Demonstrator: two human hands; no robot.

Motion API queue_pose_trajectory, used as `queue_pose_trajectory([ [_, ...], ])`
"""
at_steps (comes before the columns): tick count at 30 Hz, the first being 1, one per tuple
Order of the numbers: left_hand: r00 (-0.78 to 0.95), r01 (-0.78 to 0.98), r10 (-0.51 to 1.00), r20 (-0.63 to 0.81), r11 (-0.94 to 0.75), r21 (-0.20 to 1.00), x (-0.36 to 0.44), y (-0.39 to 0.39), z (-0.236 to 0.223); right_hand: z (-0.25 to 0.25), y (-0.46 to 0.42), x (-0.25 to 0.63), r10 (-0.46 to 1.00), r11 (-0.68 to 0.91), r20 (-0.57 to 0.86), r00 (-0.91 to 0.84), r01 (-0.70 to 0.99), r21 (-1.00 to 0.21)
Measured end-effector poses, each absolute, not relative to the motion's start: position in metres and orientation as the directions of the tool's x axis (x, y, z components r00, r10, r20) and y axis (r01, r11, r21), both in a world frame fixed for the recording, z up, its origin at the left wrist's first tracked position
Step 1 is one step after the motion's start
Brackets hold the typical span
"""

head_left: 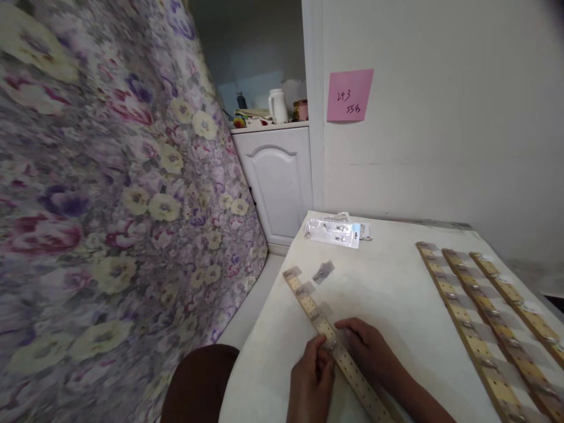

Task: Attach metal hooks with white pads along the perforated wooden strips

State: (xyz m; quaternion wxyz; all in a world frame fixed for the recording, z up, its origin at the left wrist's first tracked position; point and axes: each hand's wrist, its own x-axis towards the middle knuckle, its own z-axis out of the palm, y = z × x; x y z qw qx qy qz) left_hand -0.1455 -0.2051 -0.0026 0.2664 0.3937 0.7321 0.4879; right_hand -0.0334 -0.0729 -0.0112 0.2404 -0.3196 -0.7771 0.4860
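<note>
A long perforated cardboard strip (308, 302) lies diagonally on the white table (396, 288), with small clear packets fixed along its far end. My left hand (311, 382) rests at the strip's left edge, its fingers pinched on a small clear packet (333, 342) on the strip. My right hand (370, 352) lies over the strip from the right, fingers curled down against the same packet. A loose clear packet (324, 271) sits on the table just beyond the strip's far end.
Three more loaded strips (480, 305) lie side by side at the right. A stack of clear blister packs (337, 231) sits at the table's far edge. A pink note (349, 95) hangs on the wall. A flowered cloth (110, 205) fills the left; a white cabinet (277, 176) stands behind.
</note>
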Motion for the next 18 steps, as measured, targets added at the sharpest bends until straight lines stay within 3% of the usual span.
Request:
queue_pose_trajectory([
  [18,-0.513,0.310,0.857,-0.047,0.236,0.921,-0.1470,-0.2001,-0.0028,-0.0095,-0.0725,-0.0337,0.736,0.225,-0.056,-0.675,0.322,-0.920],
])
